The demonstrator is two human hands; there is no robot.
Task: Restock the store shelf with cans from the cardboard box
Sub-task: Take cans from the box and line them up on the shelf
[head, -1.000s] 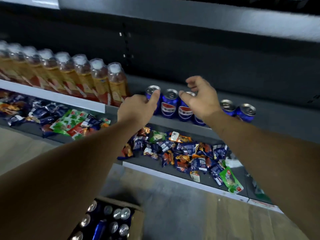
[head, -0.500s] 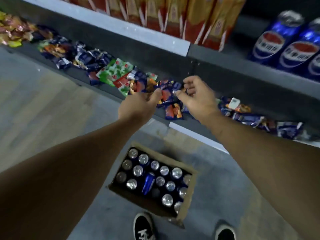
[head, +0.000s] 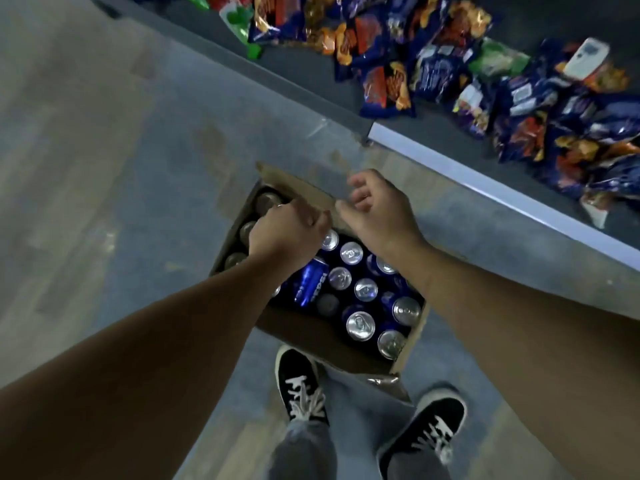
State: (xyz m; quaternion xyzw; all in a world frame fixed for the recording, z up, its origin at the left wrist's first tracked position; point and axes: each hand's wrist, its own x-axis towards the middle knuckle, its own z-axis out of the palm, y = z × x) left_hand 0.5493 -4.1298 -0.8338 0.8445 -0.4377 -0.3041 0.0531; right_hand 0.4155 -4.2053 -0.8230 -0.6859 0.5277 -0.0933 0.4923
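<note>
An open cardboard box (head: 304, 332) stands on the floor in front of my feet. It is packed with upright blue cans (head: 360, 325) showing silver tops, and one blue can (head: 310, 284) lies on its side among them. My left hand (head: 287, 230) hovers over the cans at the box's far left corner, knuckles up, fingers pointing down and mostly hidden, holding nothing that I can see. My right hand (head: 377, 216) hangs over the far side of the box with loosely curled fingers and is empty.
The bottom shelf (head: 485, 181) runs diagonally across the upper right, covered with several snack bags (head: 433, 74). My black shoes (head: 301, 382) stand just behind the box on grey floor. The shelf with the placed cans is out of view.
My view dropped from the can shelf to the floor. Both empty hands came down from the shelf row to just above the box.
</note>
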